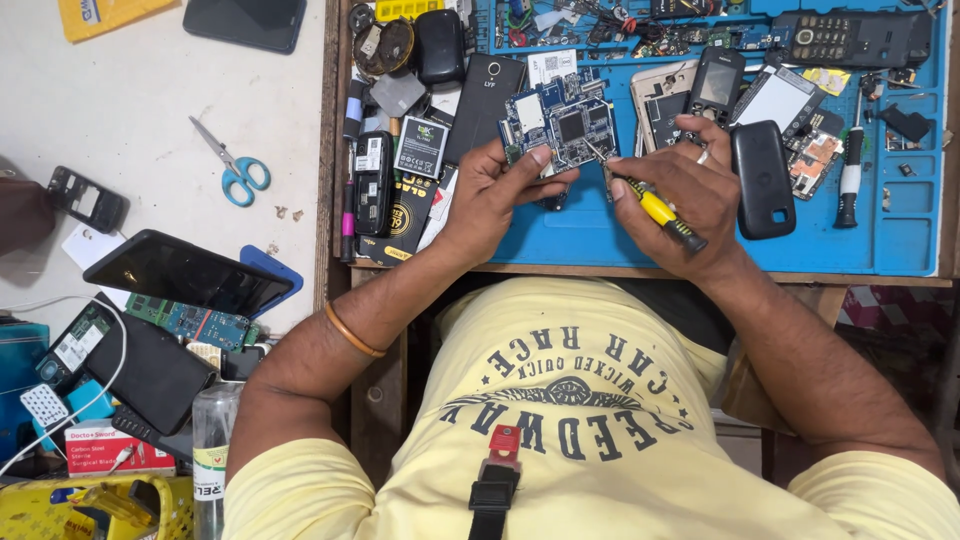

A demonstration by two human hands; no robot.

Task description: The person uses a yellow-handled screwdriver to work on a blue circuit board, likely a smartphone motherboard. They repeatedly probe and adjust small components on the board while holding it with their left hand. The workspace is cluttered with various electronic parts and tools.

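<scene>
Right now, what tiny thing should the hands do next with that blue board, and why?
Probably turn the yellow screwdriver gently. The right hand has its tip against the blue circuit board, which the left hand grips by its edge above the blue mat.

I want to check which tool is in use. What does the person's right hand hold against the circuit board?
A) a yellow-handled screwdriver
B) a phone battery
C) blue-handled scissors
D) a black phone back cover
A: the right hand grips a yellow-handled screwdriver whose tip meets the circuit board that the left hand holds up; the scissors lie untouched on the white table.
</scene>
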